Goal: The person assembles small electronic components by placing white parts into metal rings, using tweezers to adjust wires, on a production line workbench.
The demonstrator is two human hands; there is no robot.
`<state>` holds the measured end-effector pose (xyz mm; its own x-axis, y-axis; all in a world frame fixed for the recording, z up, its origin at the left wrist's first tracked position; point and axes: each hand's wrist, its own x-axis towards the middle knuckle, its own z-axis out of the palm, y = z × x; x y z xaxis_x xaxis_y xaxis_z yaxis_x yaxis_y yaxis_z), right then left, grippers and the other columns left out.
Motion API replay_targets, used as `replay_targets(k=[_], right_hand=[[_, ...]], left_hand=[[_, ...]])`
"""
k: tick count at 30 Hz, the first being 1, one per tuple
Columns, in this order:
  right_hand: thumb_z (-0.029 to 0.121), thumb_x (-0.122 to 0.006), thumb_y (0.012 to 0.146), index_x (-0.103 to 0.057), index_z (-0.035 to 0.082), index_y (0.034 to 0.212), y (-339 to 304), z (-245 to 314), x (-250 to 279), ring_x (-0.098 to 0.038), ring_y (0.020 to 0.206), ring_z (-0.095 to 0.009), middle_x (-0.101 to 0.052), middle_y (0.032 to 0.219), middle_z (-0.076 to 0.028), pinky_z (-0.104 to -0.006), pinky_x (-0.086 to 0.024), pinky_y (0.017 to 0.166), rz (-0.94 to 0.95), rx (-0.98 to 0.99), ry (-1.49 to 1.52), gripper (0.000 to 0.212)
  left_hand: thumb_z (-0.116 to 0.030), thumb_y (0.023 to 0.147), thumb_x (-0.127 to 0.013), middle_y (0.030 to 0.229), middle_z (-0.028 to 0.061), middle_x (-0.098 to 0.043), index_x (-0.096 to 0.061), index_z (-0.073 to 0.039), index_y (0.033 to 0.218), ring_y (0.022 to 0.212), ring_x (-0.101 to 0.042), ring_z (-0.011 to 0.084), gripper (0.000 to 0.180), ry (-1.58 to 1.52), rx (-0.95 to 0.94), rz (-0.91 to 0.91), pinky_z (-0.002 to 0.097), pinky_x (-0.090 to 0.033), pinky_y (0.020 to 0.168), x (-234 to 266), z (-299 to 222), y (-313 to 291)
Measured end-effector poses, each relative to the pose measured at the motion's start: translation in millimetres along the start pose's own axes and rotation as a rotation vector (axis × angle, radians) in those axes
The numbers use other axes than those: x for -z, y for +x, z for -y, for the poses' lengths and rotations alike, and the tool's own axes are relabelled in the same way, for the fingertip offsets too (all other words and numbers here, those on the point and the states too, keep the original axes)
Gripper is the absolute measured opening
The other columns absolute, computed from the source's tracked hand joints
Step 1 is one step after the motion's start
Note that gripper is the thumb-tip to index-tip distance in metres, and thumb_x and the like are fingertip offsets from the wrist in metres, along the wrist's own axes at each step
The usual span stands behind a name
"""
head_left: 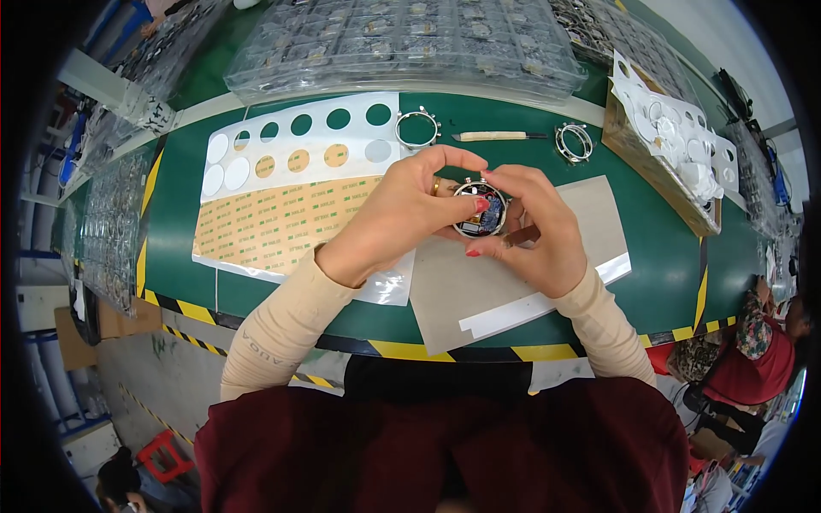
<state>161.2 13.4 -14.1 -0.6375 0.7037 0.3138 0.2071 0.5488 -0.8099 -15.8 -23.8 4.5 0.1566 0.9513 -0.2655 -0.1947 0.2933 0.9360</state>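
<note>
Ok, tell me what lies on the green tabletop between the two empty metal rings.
In the head view, a slim beige-handled tool lies between the left ring and the right ring, touching neither.

Red nails (481, 205) gleam on the fingers (453, 156), a gold-toned ring (436, 185) circles one, beige sleeves (291, 325) run behind them, maroon garment (368, 440) farther back!

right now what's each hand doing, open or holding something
Left hand: closed, holding the watch.
Right hand: curled, also holding the watch; a brown piece shows against this hand.
</note>
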Motion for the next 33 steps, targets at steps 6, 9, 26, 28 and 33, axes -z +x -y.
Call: replay_targets(k=[6,9,26,28,33], right_hand=[[0.01,-0.08,0.058,-0.05,0.007,0.115,-0.2,-2.6,-0.8,-0.044,0.06,-0.006,-0.047,0.111,-0.008,-0.017,-0.039,0.048,-0.022,0.052,-0.046,0.065],[0.008,-0.079,0.059,-0.049,0.006,0.116,1.1,-5.3,-1.9,-0.044,0.062,-0.006,-0.047,0.111,-0.008,-0.0163,-0.039,0.048,-0.035,0.046,-0.019,0.064],[0.0,-0.059,0.079,-0.059,-0.002,0.1,5.8,1.5,10.6,-0.049,0.065,-0.005,-0.056,0.084,-0.001,-0.0169,-0.036,0.053,-0.241,-0.158,0.385,0.021],[-0.001,-0.06,0.078,-0.059,-0.002,0.099,6.1,2.5,10.9,-0.049,0.066,-0.005,-0.056,0.084,-0.001,-0.0167,-0.037,0.054,-0.211,-0.176,0.354,0.021],[-0.003,-0.061,0.076,-0.06,-0.001,0.097,4.8,0.5,15.6,-0.052,0.071,-0.007,-0.055,0.083,-0.002,-0.0179,-0.041,0.062,-0.172,-0.216,0.476,0.021]], left_hand=[[-0.001,0.081,-0.055,0.08,0.0008,-0.061,-0.047,-0.005,0.114,0.07,-0.056,0.0034,0.034,0.044,-0.043,-0.027,0.0186,-0.048,0.061,-3.1,4.7,1.5],[-0.003,0.082,-0.054,0.083,0.0028,-0.06,-0.047,-0.003,0.114,0.072,-0.057,0.0053,0.032,0.033,-0.064,-0.015,0.0201,-0.049,0.063,-3.9,7.6,2.9],[-0.004,0.087,-0.048,0.11,0.0092,-0.054,-0.044,0.003,0.121,0.099,-0.054,0.0163,0.035,-0.178,-0.194,0.097,0.0327,-0.048,0.086,-11.9,15.8,4.4],[-0.001,0.084,-0.052,0.107,0.0076,-0.056,-0.046,0.002,0.12,0.093,-0.055,0.013,0.037,-0.163,-0.202,0.072,0.0278,-0.048,0.083,-10.4,17.7,3.8],[0.004,0.082,-0.053,0.104,0.0087,-0.058,-0.049,0.003,0.117,0.091,-0.057,0.0135,0.036,0.001,-0.24,0.023,0.0276,-0.048,0.085,-15.1,20.0,1.6]])
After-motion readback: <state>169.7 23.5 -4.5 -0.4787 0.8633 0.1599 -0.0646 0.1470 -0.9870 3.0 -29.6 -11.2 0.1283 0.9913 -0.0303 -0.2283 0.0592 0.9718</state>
